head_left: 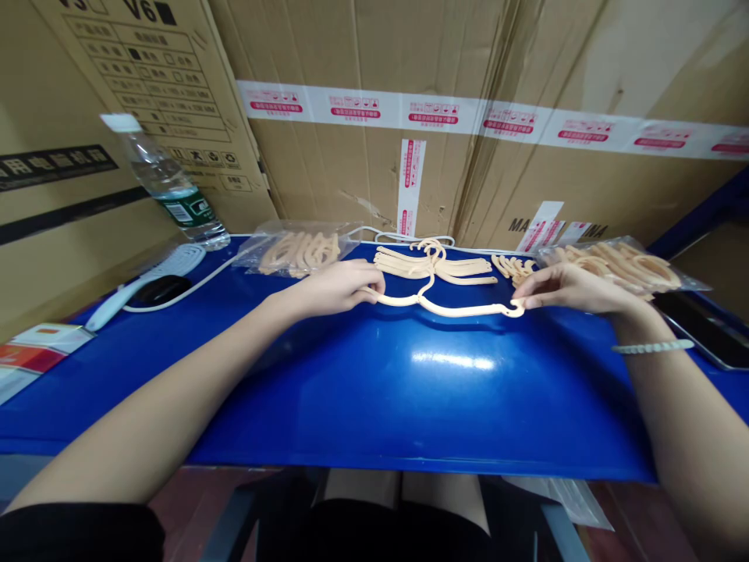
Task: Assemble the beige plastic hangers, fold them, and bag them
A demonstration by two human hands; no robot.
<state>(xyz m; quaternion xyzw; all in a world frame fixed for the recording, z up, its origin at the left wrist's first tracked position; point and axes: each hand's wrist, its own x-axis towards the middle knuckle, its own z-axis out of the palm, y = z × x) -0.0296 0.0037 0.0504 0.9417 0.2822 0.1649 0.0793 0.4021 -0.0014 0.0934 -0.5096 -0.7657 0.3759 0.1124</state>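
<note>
A beige plastic clothes hanger (462,310) is held just above the blue table, its two arms spread sideways and its hook pointing away from me. My left hand (345,287) has its fingers closed around the end of the left arm. At the right end, my right hand (562,289) pinches a small curved piece (515,309) that meets the arm's tip. Behind the hanger lie stacks of loose beige hanger arms (465,269), partly overlapped by its hook. A pile of small curved beige pieces (513,269) lies beside my right fingertips.
Clear bags of beige parts lie at the back left (301,251) and back right (626,265). A water bottle (175,191), a hairbrush (155,277) and a white cable (193,290) are on the left. A phone (702,332) lies right. Cardboard boxes (363,172) wall the back.
</note>
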